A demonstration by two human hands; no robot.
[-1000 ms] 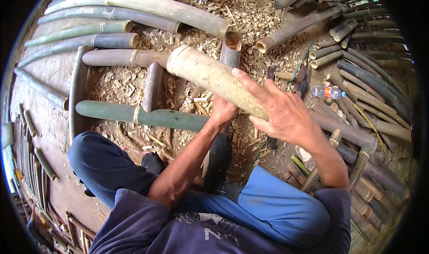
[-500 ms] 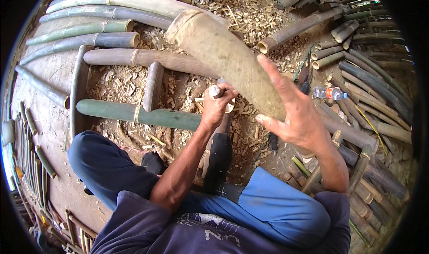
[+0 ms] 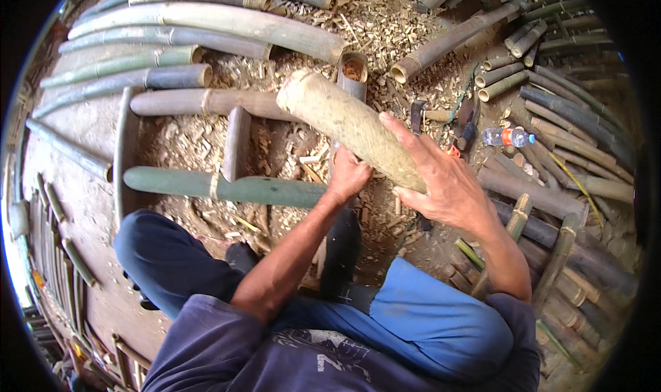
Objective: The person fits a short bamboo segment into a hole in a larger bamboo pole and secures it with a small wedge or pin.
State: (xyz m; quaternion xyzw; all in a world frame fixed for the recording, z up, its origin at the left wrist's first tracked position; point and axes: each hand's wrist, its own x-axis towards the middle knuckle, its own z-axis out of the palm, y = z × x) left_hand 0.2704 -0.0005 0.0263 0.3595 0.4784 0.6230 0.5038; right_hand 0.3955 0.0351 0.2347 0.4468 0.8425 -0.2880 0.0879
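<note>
My right hand (image 3: 451, 178) grips the lower end of a thick, pale wooden club (image 3: 351, 123), which slants up and to the left. Below the club's middle, my left hand (image 3: 349, 174) is closed in a fist round a chisel, whose handle top is now hidden behind the club. Under both lies a bamboo pole (image 3: 353, 87) pointing away from me, its open far end reddish inside. My dark-socked foot (image 3: 339, 237) rests along the near part of that pole. The chisel's blade is out of sight.
Crossing bamboo pieces, a green one (image 3: 275, 191) and a brown one (image 3: 234, 102), lie left among wood chips (image 3: 392, 37). Bamboo poles (image 3: 234, 23) fill the far left. A plastic bottle (image 3: 508, 138), a hooked tool (image 3: 418, 115) and stacked bamboo are on the right.
The club has come down toward my left fist and now covers the chisel's handle top, visible before. The bamboo pole's far end has come into sight beyond the club.
</note>
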